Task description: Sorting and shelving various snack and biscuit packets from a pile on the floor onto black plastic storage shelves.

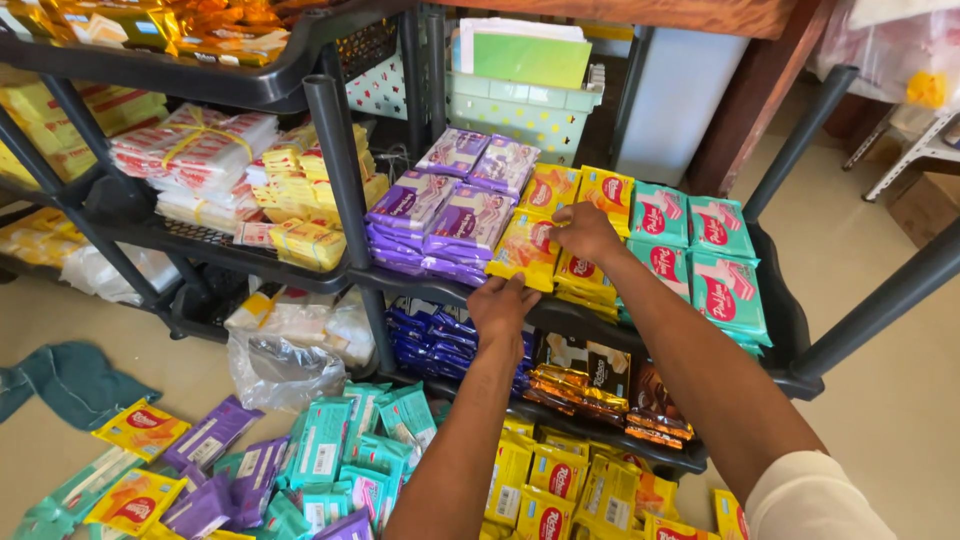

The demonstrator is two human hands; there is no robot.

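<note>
— On the middle shelf (pixel 560 310), where are the hands?

— Both are at the yellow packets (pixel 540 225). The left hand (pixel 503 305) lies at the shelf's front edge, fingers bent over the lowest yellow packet, touching it (whether the grip is closed, I cannot tell). The right hand (pixel 585 232) rests flat on top of the yellow stack, fingers spread, holding nothing.

— Any room to move?

— Little. Purple packets (pixel 440 215) press against the yellow ones on one side, teal packets (pixel 700 255) on the other. The black shelf post (pixel 340 170) stands just beyond the purple stack. The shelf's front is free.

— What lies around?

— Dark brown and gold packets (pixel 590 375) fill the shelf below, under the arms. Teal, purple and yellow packets are scattered on the floor (pixel 900 300), with a blue cloth (pixel 70 380) well apart.

— Materials?

— Flat, glossy plastic wrappers; the rack is black plastic with round posts.
</note>
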